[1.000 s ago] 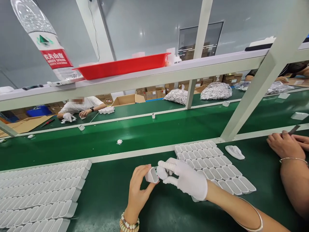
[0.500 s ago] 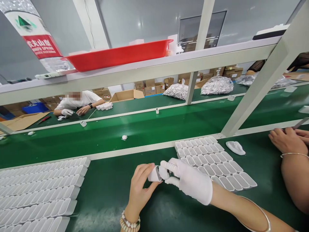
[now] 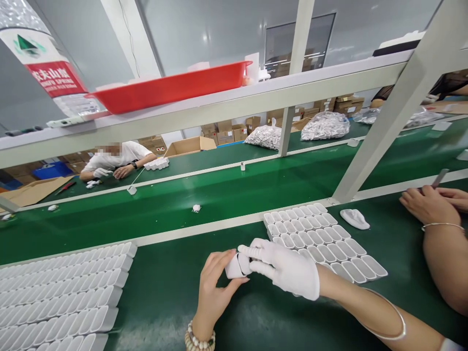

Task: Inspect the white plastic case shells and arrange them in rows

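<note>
Head view: white oblong-celled tray [image 3: 314,239] beside gloved right hand [image 3: 285,268]

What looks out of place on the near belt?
A crumpled white cloth, possibly a glove, lies loose on the green belt beside the neat rows of white oblong pieces; its shapeless heap stands out against their orderly layout.

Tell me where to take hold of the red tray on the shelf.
Grip the long near rim of the red plastic tray at both ends, coming from the front over the white shelf. The tray is long and shallow, and that rim faces you, standing proud of the shelf.
</note>
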{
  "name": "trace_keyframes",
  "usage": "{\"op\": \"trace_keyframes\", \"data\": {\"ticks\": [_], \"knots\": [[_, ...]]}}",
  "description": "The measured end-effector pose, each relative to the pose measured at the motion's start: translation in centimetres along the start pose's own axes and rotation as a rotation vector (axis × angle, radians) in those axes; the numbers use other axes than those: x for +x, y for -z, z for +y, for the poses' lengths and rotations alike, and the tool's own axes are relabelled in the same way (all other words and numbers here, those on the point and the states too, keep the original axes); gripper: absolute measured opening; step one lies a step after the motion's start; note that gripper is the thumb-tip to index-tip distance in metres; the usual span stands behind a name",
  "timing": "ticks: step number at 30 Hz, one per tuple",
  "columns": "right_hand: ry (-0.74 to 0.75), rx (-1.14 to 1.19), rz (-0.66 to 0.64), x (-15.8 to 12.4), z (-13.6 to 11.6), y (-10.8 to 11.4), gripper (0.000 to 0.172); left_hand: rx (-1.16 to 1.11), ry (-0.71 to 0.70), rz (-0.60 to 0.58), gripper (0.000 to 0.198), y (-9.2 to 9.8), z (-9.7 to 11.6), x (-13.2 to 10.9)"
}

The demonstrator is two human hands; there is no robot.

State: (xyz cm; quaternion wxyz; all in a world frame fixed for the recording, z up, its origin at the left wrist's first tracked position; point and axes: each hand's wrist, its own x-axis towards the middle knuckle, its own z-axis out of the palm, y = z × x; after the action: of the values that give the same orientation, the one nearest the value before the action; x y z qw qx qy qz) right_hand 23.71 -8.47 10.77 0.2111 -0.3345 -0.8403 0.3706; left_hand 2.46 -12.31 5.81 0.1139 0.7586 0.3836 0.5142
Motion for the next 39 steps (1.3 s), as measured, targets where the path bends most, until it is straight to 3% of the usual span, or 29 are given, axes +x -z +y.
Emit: {"op": "trace_keyframes", "data": {"ticks": [2,5,9,12,17,20,24,27,33,39], "knots": [[-0.061,0.123,0.035,0.0,-0.1,0.1,0.043,-0.056,0.045,0.019,0.048,0.0,0.2,-0.1],[-0.168,0.389,-0.009,0.4,0.0,-0.4,0.076,-0.189,0.127,0.032,0.046,0.0,0.5,-0.6],[0.046,0.861,-0.200,1.3,-0.1,-1.4,0.101,-0.266,0.181,0.021,0.045,0.0,0.5,-1.3],[0.081,0.995,-0.193,1.6,-0.2,-2.0,0.106,-0.294,0.181,0.042,0.044,-0.4,0.2,-1.5],[-0.056,0.957,-0.096,1.4,-0.4,-2.4,0.091,-0.339,0.195,0.055,0.045,-0.9,-0.2,-1.4],[-0.049,0.936,-0.044,1.4,-0.8,-2.6,0.076,-0.355,0.228,0.046,0.045,-0.8,0.1,-1.3],[-0.085,0.888,-0.062,1.4,-0.9,-2.2,0.066,-0.372,0.272,0.029,0.047,-0.5,0.5,-1.1],[-0.147,0.796,-0.144,1.2,-0.6,-1.2,0.074,-0.397,0.278,0.019,0.050,-0.4,0.4,-1.0],[-0.208,0.637,-0.246,0.7,-0.8,0.3,0.109,-0.399,0.220,0.033,0.045,-0.5,0.1,-1.1],[-0.225,0.662,-0.214,0.9,-0.9,-0.2,0.101,-0.376,0.187,0.013,0.046,-0.4,0.4,-0.9]]}}
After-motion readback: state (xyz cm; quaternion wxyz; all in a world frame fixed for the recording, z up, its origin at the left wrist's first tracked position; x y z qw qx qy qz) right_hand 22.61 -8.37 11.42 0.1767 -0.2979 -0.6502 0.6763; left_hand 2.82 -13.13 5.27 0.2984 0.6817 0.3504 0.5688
